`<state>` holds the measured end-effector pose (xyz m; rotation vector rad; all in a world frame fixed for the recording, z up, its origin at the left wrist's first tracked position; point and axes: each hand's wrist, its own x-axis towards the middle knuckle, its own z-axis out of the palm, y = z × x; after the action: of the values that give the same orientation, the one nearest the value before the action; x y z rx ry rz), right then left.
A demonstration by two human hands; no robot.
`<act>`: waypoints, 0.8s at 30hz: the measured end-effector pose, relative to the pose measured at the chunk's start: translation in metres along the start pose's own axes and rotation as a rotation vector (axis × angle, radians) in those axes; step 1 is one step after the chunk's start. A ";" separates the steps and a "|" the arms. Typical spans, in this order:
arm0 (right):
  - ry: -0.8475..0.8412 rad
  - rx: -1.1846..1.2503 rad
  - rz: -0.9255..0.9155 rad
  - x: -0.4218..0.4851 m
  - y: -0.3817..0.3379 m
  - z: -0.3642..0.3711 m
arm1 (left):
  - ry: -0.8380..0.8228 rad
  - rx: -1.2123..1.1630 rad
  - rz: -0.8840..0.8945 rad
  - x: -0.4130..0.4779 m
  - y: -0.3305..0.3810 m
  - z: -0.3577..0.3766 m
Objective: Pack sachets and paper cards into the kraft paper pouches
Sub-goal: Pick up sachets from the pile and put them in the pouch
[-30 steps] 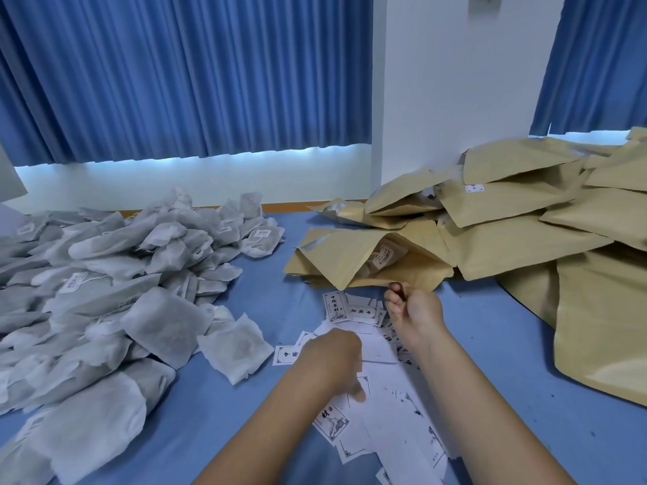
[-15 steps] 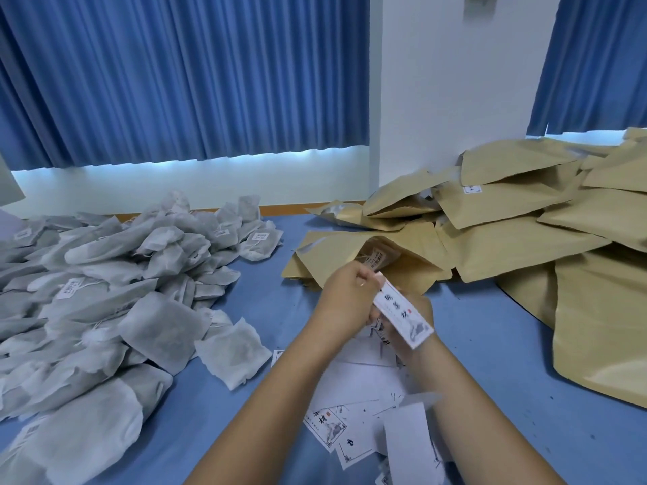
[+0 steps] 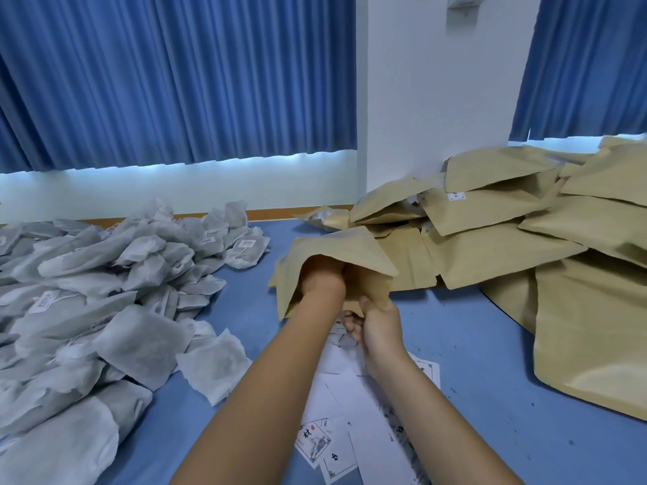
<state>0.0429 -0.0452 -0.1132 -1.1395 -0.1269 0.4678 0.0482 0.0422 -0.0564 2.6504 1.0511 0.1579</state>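
Holding the kraft pouch [image 3: 336, 253] open above the table [image 3: 472, 344] — my right hand [image 3: 376, 322] pinches its lower lip so the mouth gapes. My left hand [image 3: 320, 274] reaches inside, its grip hidden — presumably delivering a card. Sachets [image 3: 105, 292] lie left; loose cards [image 3: 336, 432] lie below.

You are reaching your left hand [image 3: 320, 274] deep inside an open kraft pouch [image 3: 336, 253] while your right hand [image 3: 376, 323] is pinching its lower edge above scattered paper cards [image 3: 345, 446].

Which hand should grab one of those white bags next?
Probably the left hand: it's inside the pouch now, but sits nearer the sachets. The right hand is pinching the pouch's edge open.
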 end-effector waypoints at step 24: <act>0.038 -0.268 -0.040 0.000 -0.017 -0.028 | -0.031 -0.354 0.506 -0.051 0.004 0.025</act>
<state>0.0576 -0.0746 -0.1100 -1.4052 -0.1825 0.4008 0.0189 -0.0015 -0.0789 2.5151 0.2853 0.3657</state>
